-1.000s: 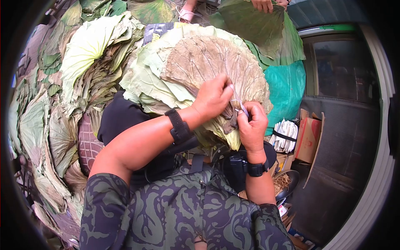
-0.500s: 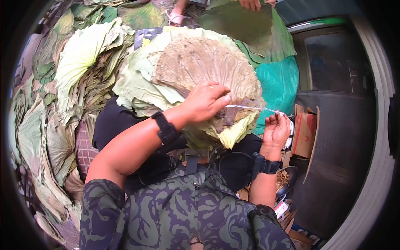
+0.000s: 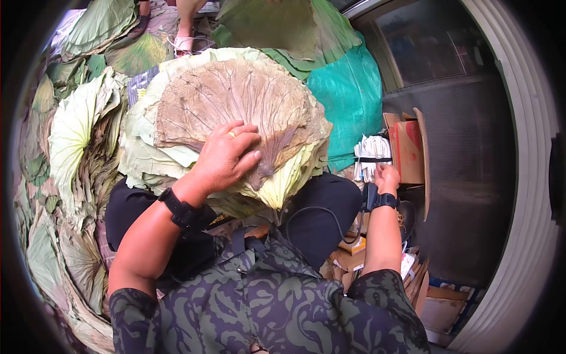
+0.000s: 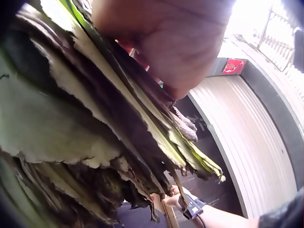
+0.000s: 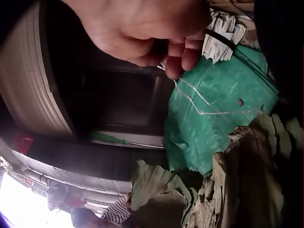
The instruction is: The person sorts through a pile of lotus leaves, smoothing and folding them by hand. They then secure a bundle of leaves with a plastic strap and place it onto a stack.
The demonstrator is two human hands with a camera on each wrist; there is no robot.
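A thick stack of dried lotus leaves (image 3: pixel 230 88) lies across the person's lap, a brown wrinkled leaf on top and a yellow-green folded tip (image 3: pixel 286 177) toward the body. On the top leaf rests the left hand (image 3: pixel 227 153), its fingers lightly bent. Layered leaf edges (image 4: pixel 156 128) show beneath that hand in the left wrist view. Off to the right, the right hand (image 3: pixel 386 180) is drawn away from the stack. Its curled fingers pinch a thin white string (image 5: pixel 228 113), which runs toward the leaves in the right wrist view.
A green plastic sheet (image 3: pixel 348 82) lies beyond the stack, with a banded white bundle (image 3: pixel 372 147) and a cardboard box (image 3: pixel 408 153) at the right. More leaves (image 3: pixel 71 141) are piled at the left. Another person's leg (image 3: pixel 184 26) shows at the top.
The right hand has moved away to the right and toward the body, drawing the string out from the stack. The left hand has let go of the string and now rests on the leaves.
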